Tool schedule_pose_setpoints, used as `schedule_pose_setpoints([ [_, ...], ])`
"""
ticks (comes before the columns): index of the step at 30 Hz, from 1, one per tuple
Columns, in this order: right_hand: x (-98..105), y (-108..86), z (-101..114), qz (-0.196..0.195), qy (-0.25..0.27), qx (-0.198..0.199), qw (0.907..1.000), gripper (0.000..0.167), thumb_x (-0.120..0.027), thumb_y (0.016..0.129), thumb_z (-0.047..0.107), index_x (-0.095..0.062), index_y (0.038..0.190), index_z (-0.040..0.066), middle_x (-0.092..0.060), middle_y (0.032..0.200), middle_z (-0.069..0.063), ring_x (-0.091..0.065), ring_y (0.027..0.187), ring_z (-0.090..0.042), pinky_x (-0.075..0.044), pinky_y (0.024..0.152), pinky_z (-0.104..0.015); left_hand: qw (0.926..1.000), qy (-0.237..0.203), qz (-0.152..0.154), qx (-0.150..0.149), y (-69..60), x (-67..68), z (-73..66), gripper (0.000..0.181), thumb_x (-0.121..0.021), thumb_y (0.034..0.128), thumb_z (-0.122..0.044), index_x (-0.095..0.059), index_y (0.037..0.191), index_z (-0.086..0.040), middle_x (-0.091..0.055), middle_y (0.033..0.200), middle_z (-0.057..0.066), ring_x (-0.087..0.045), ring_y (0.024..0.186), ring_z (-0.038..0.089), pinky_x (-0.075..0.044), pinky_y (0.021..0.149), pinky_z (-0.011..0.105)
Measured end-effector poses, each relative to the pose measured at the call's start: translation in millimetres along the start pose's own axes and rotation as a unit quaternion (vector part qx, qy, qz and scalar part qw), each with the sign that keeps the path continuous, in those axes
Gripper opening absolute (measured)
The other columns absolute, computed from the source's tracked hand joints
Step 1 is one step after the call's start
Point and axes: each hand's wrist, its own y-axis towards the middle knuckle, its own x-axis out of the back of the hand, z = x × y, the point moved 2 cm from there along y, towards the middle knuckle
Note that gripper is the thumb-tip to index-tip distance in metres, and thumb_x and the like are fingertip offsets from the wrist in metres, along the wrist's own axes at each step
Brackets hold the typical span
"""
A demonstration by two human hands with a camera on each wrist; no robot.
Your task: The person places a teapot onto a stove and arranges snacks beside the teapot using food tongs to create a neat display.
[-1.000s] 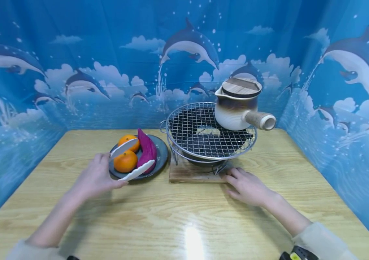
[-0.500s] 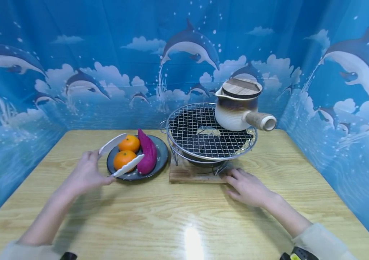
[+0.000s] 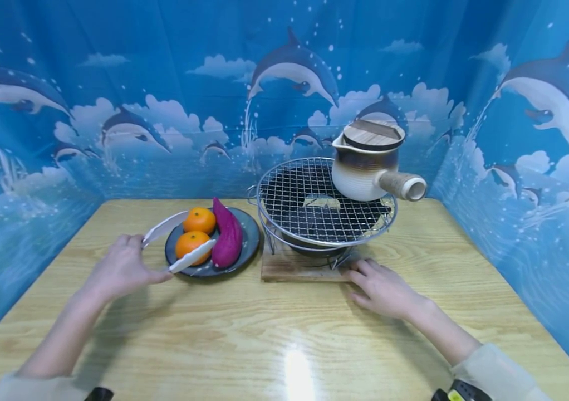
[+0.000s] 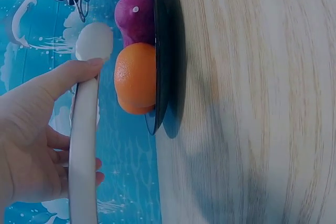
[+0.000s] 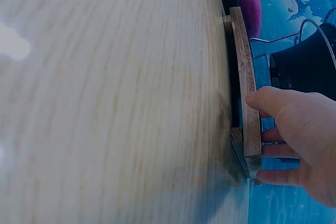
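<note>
My left hand [image 3: 120, 268] holds a pair of white-tipped tongs [image 3: 195, 255], its thumb on one arm and its fingers at the other. The tongs' arms stand wide apart over the left side of a dark plate [image 3: 250, 236]. On that plate lie an orange mandarin [image 3: 200, 220], a second mandarin [image 3: 190, 245] nearer me, and a purple sweet potato [image 3: 227, 236]. In the left wrist view the thumb presses the near tong arm [image 4: 84, 150]. My right hand [image 3: 382, 288] holds the front right corner of a wooden board [image 5: 247, 82], thumb on its front edge, fingers round the end.
On the board stands a dark round stove [image 3: 309, 252] topped by a wire grill rack [image 3: 304, 217]. A white and brown side-handled pot [image 3: 362, 178] with a wooden lid sits at the rack's back right. A dolphin-print curtain [image 3: 164, 55] encloses the table [image 3: 244, 334].
My left hand has moved left and back with the tongs, whose tips have drawn away from the sweet potato. The fruit stays on the plate. My right hand has kept its place.
</note>
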Motion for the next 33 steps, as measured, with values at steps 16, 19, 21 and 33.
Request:
schedule_pose_setpoints([
  [16, 2.8, 2.0, 0.8, 0.022, 0.0, -0.003, 0.9998, 0.038, -0.07, 0.08, 0.028, -0.063, 0.111, 0.008, -0.057, 0.101, -0.008, -0.056, 0.093, -0.026, -0.049, 0.079, -0.042, 0.9994, 0.03, 0.016, 0.002, -0.5, 2.4, 3.4, 0.109, -0.08, 0.0571, -0.055, -0.037, 0.118, 0.024, -0.044, 0.102, 0.037, -0.046, 0.088, 0.048, -0.042, 0.07, 0.057],
  [19, 3.1, 1.8, 1.1, 0.024, 0.002, -0.003, 0.9997, 0.038, -0.069, 0.08, 0.028, -0.063, 0.111, 0.007, -0.057, 0.101, -0.009, -0.056, 0.093, -0.026, -0.049, 0.08, -0.043, 0.9989, 0.045, 0.009, -0.004, -1.1, 1.9, 3.3, 0.104, -0.08, 0.0561, -0.054, -0.041, 0.113, 0.022, -0.046, 0.099, 0.035, -0.047, 0.085, 0.046, -0.043, 0.068, 0.056],
  [21, 3.1, 1.6, 1.3, 0.024, 0.003, -0.004, 0.9997, 0.037, -0.069, 0.08, 0.028, -0.063, 0.111, 0.007, -0.057, 0.1, -0.008, -0.056, 0.092, -0.025, -0.049, 0.079, -0.042, 0.9984, 0.057, 0.002, -0.006, -1.6, 1.5, 2.8, 0.099, -0.081, 0.0557, -0.054, -0.044, 0.11, 0.02, -0.047, 0.097, 0.033, -0.049, 0.083, 0.044, -0.043, 0.065, 0.054],
  [33, 3.4, 1.1, 1.6, 0.016, 0.005, -0.005, 0.9998, 0.036, -0.071, 0.079, 0.027, -0.063, 0.11, 0.009, -0.056, 0.099, -0.006, -0.055, 0.091, -0.024, -0.05, 0.076, -0.04, 0.9953, 0.096, 0.009, -0.01, -4.6, 2.4, 1.7, 0.101, -0.081, 0.0551, -0.053, -0.044, 0.116, 0.019, -0.047, 0.106, 0.036, -0.047, 0.089, 0.049, -0.043, 0.069, 0.057],
])
